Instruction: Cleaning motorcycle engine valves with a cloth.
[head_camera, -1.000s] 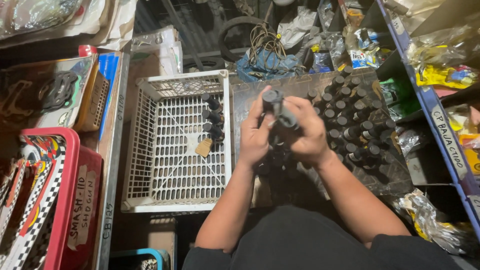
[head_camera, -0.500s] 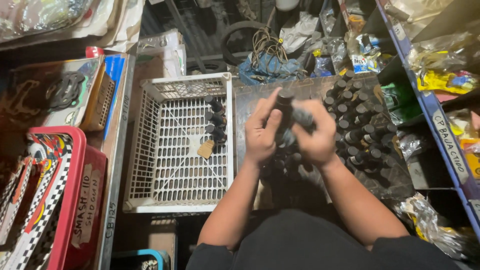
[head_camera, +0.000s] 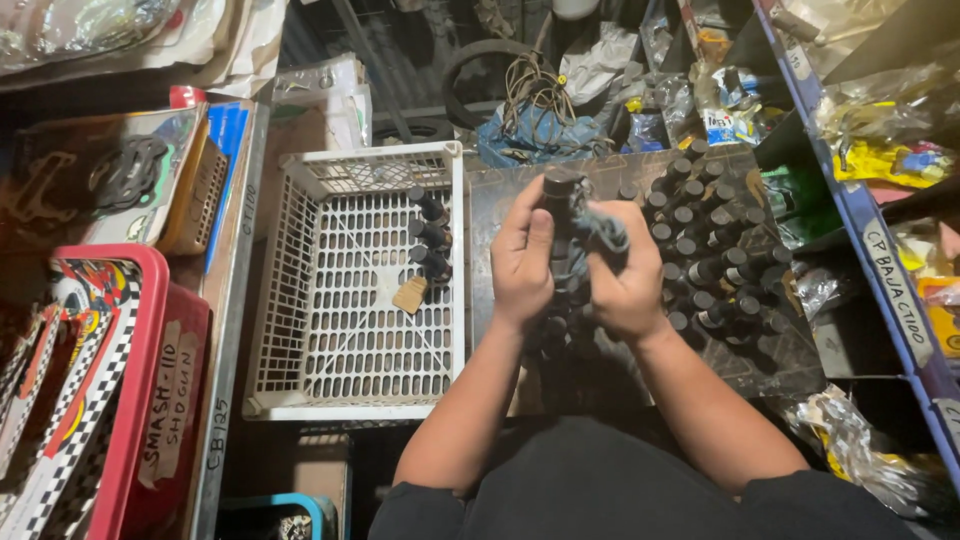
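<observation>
My left hand (head_camera: 522, 262) grips a dark cylindrical part (head_camera: 560, 192), its round top poking out above my fingers. My right hand (head_camera: 622, 275) presses a dark grey rag (head_camera: 598, 231) against that part from the right. Both hands are held close together above a dark board. To the right of my hands several similar dark cylindrical parts (head_camera: 710, 255) lie in rows. A few more of these parts (head_camera: 428, 235) lie inside the white plastic crate (head_camera: 300, 300) on the left, along its right wall.
A small tan tag (head_camera: 410, 295) lies in the crate. Red cartons (head_camera: 120, 400) stand at the left, a metal shelf rail (head_camera: 232, 330) beside them. A blue shelf frame (head_camera: 880, 270) with bagged goods runs along the right. Blue cloth and cords (head_camera: 535, 125) lie behind.
My hands stay together on the part, with the rag shifting around it as my right hand rubs. The camera view has drifted slightly, and nothing else has moved.
</observation>
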